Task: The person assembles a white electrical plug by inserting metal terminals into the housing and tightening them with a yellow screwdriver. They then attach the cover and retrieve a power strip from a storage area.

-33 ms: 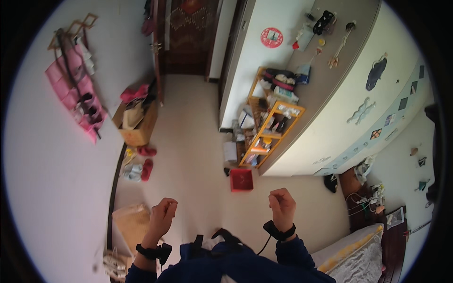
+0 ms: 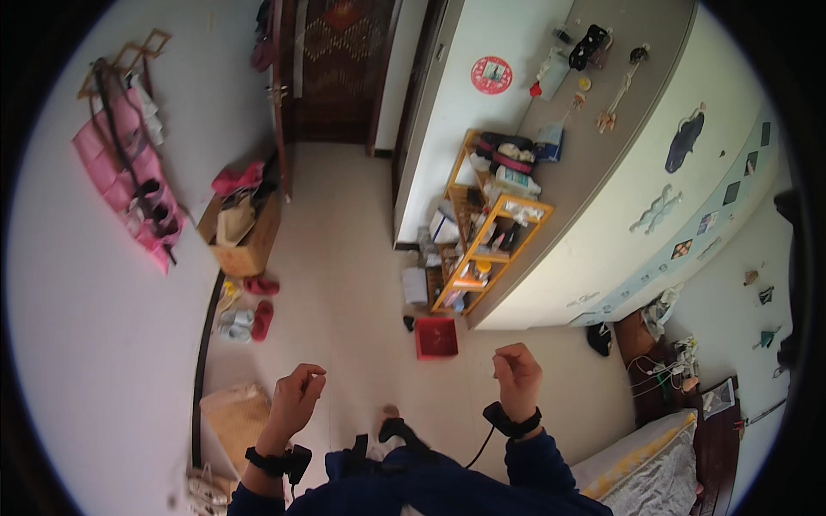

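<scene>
My left hand [image 2: 297, 397] is raised in front of me over the pale floor, fingers curled in loosely with the thumb near the index finger, and it holds nothing. My right hand [image 2: 516, 373] is up at the same height, closed in a fist and also empty. Each wrist carries a black band, and a thin black cable runs down from the right one. Both hands are apart from every object. The nearest thing is a small red square box [image 2: 436, 338] on the floor between them, a little farther out.
A yellow open shelf [image 2: 492, 258] crammed with items stands against the right wall cabinet. A cardboard box of clothes [image 2: 241, 234], slippers [image 2: 248, 311] and a woven basket [image 2: 237, 414] line the left wall. A dark door [image 2: 335, 73] is ahead, a bed [image 2: 658, 464] at lower right.
</scene>
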`<state>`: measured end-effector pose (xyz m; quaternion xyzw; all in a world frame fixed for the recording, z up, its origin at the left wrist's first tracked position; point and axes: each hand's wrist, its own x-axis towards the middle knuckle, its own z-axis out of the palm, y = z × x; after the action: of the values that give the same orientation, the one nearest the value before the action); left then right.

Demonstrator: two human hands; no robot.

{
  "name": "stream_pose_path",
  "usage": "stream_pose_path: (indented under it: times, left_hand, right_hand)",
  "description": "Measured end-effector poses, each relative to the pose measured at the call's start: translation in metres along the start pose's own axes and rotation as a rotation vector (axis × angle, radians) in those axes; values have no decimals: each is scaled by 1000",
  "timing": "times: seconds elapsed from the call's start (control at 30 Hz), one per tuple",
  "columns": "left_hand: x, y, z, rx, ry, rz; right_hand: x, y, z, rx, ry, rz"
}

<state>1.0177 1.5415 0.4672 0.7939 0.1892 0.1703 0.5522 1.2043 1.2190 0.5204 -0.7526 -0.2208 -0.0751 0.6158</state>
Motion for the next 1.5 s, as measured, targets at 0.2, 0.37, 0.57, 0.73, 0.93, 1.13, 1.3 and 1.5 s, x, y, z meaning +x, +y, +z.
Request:
stream_pose_path:
  times: [0.2, 0.37, 0.57, 0.73, 0.93, 1.13, 1.3, 1.5]
  left_hand:
    - [202, -31, -8, 173, 25, 22]
    - [308, -71, -72, 308, -47, -140]
    - [419, -156, -166, 69, 218, -290]
    - [597, -191, -223, 220, 37, -235]
    - [862, -162, -231, 106, -207, -101]
    - [1078, -145, -196, 97, -241, 180]
    - [1197, -162, -180, 147, -302, 39]
    - [1337, -206, -196, -69, -281, -180]
  right_hand:
    - [221, 58, 71, 103, 44, -116]
    - [382, 90, 207, 35, -112, -179]
    - [529, 107, 375, 67, -239, -457]
    - [656, 121, 455, 161, 23, -353]
    - [811, 130, 478, 93, 213, -350]
    - [986, 178, 489, 76, 368, -327]
    - [1109, 230, 481, 60, 613, -495]
    - [1180, 268, 478, -200, 1001, -540]
